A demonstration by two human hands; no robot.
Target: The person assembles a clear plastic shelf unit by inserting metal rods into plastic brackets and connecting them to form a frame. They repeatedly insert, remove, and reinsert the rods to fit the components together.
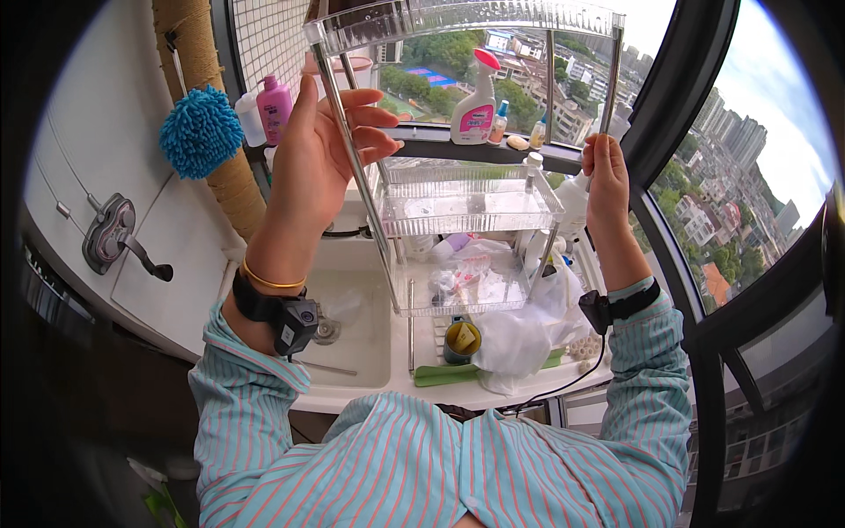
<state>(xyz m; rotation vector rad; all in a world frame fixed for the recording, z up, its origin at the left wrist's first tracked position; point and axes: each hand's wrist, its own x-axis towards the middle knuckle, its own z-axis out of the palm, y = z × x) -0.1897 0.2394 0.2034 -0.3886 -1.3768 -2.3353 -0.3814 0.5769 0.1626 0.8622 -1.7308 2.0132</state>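
Right hand (606,172) pinched a corner pole (610,97), likely the best hold on the light-looking rack (475,223); left hand (312,150) spread its fingers.

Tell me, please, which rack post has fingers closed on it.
The rightmost post, gripped by the right hand; at the leftmost post, the left hand is spread open.

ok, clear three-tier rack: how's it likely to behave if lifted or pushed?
The clear three-tier rack is probably light for its size: thin metal posts and open trays. Stacked tiers make it tall, so a push up high could tip it. The ribbed trays look like rigid plastic, so they might crack if knocked.
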